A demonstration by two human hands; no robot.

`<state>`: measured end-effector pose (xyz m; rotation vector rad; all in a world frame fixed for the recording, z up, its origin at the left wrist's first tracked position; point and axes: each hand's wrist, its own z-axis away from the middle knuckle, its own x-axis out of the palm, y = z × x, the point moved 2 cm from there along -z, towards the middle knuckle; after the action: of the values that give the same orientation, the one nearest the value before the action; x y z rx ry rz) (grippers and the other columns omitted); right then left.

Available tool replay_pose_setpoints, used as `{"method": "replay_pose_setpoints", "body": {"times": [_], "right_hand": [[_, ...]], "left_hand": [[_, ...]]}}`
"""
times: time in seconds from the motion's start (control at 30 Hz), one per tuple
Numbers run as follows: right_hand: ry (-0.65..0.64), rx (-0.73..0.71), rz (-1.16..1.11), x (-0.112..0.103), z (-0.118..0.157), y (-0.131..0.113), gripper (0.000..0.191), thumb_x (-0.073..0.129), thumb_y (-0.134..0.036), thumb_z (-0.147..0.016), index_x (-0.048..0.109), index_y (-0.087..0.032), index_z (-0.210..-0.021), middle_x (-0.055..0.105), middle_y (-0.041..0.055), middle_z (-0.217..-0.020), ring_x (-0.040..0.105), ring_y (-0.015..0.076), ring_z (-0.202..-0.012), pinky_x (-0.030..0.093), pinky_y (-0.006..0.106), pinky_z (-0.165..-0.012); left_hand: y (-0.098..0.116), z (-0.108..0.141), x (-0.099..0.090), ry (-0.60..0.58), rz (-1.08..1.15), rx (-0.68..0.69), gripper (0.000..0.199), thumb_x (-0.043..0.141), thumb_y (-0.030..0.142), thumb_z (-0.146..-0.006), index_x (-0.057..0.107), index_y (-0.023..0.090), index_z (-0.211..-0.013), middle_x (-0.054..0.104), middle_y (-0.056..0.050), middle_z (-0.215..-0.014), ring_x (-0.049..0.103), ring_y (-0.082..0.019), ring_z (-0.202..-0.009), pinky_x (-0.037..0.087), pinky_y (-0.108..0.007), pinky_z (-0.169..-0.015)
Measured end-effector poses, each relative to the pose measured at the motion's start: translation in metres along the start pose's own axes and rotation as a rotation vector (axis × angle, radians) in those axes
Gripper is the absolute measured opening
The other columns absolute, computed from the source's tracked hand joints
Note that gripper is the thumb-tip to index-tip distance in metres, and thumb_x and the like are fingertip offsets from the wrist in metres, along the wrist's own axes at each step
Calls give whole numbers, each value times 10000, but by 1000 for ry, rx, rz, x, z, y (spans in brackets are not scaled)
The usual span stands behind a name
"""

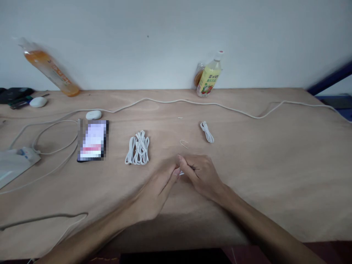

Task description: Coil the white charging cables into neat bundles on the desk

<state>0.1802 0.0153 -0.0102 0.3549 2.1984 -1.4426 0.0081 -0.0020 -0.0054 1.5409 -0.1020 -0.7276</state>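
Observation:
My left hand (161, 189) and my right hand (203, 176) meet above the middle of the table, both closed. Between them is a white cable (182, 173); only a short piece shows, and the fingers hide the rest. Just beyond my hands lies a bent white twist tie (183, 144), with a smaller white scrap (180, 118) farther back. Left of my hands, several coiled white cables (138, 148) lie side by side. One more coiled white cable (206, 132) rests beyond my right hand.
A phone (93, 141) and a rounded white case (94, 115) lie at the left, near a plastic pouch (16, 165). One long white cord (192, 102) crosses the table's back. An orange bottle (52, 71) and a yellow-labelled bottle (209, 77) stand by the wall.

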Motion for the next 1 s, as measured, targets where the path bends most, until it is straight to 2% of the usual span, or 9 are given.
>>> {"method": "replay_pose_setpoints", "body": {"times": [0.13,0.23,0.37,0.47,0.53,0.6,0.7,0.83,1.0], "right_hand": [[1,-11,-22,1,0,1,478,471,-283,-1084,394,-224,-616,413,-49,-554,358,106,-499,277,290,-532],[-1,24,-52,2,1,0,490,471,-323,-1087,422,-226,-609,471,-37,-558,417,117,-509,316,290,-549],[84,162,-120,-2,0,3,526,384,-415,-1120,620,-219,-692,648,14,-650,589,165,-601,428,299,-617],[248,272,-95,-9,-3,13,550,364,-457,-1126,721,-209,-790,681,32,-694,615,189,-633,452,314,-623],[294,288,14,-12,-5,21,433,480,-437,-1088,756,-206,-847,683,32,-719,629,207,-672,473,329,-665],[299,278,148,-12,-7,30,287,631,-419,-1023,771,-205,-891,723,47,-810,652,222,-721,500,351,-723],[261,250,295,-9,-7,40,179,671,-346,-1014,789,-217,-977,759,81,-971,704,251,-831,523,368,-758],[209,246,448,-4,-4,47,149,673,-297,-1039,786,-223,-974,752,100,-1017,718,272,-877,512,378,-744],[182,220,534,-1,-4,49,198,614,-289,-1083,765,-218,-975,744,111,-1022,702,268,-882,479,364,-702]], "left_hand": [[-1,0,0,-15,-10,0,449,391,456,-1147,741,266,-1355,810,-63,-1277,743,-292,-1201,550,-454,-1164],[0,-1,0,-25,11,14,459,370,447,-1151,723,265,-1380,793,-63,-1329,723,-296,-1254,522,-459,-1200],[2,-2,-1,-9,28,6,390,388,426,-1144,714,268,-1287,787,-65,-1291,682,-289,-1305,472,-458,-1236],[1,-4,-2,18,19,-36,352,377,435,-1141,666,255,-1051,777,-61,-1084,709,-278,-1116,542,-435,-1085],[0,-5,-3,45,3,-59,359,366,446,-1140,577,258,-918,731,-47,-974,683,-254,-960,547,-406,-951],[-1,-5,-4,75,-4,-61,366,362,449,-1139,504,262,-859,677,-31,-910,633,-231,-867,514,-387,-867],[-2,-6,-5,127,11,-53,365,363,435,-1140,458,262,-833,601,-9,-851,570,-211,-810,471,-367,-802],[-4,-7,-5,187,54,-69,369,364,425,-1140,414,266,-810,505,7,-803,506,-200,-781,430,-338,-716],[-11,-9,-6,198,115,-99,376,363,476,-1135,390,275,-818,417,26,-755,436,-188,-719,377,-313,-615]]}}
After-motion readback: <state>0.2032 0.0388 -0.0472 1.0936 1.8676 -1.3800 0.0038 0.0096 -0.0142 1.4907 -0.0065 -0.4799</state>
